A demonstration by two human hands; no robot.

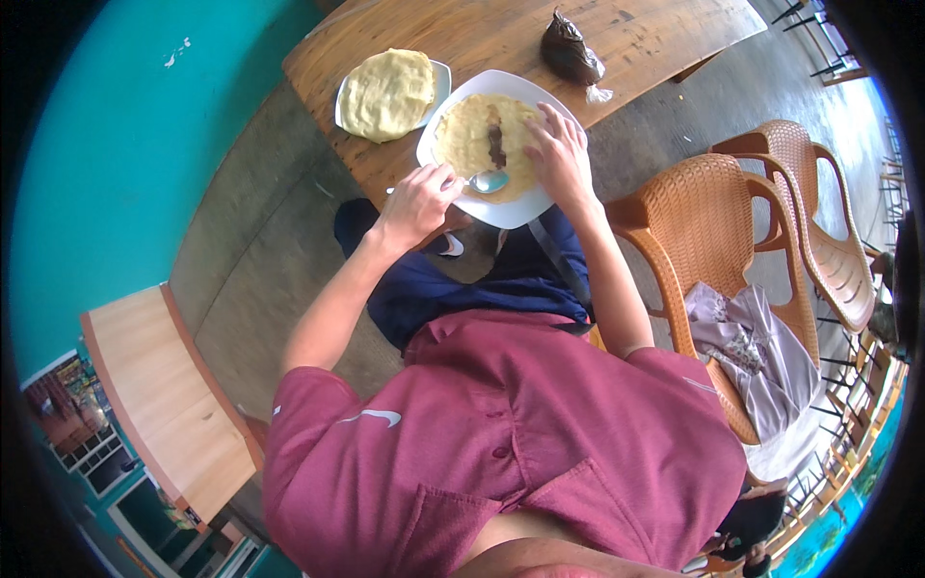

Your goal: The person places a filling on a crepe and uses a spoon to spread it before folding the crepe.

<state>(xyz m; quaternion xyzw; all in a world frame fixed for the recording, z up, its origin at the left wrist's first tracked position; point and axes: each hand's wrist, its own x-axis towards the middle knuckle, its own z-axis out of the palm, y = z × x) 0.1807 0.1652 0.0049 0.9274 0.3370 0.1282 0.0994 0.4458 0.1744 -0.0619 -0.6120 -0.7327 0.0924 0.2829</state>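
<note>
A white square plate [503, 214] sits at the near edge of the wooden table, with a thin pale yellow pancake [461, 135] spread flat in it. Down the pancake's middle runs a short strip of dark brown filling [496, 146]. My left hand [424, 200] is closed around the handle of a metal spoon [488, 181], whose bowl hangs over the pancake's near part, below the strip. On the plate's right side, my right hand [562, 159] has its fingers bent and apart, tips at the pancake's right edge. Whether they grip that edge is unclear.
Left of my plate, a second white plate [443, 85] bears more pancakes [387, 94]. A dark filled plastic bag [570, 53] stands farther back on the wooden table [472, 43]. Brown woven plastic chairs [689, 217] are at my right, one with a greyish cloth [747, 352] on its seat.
</note>
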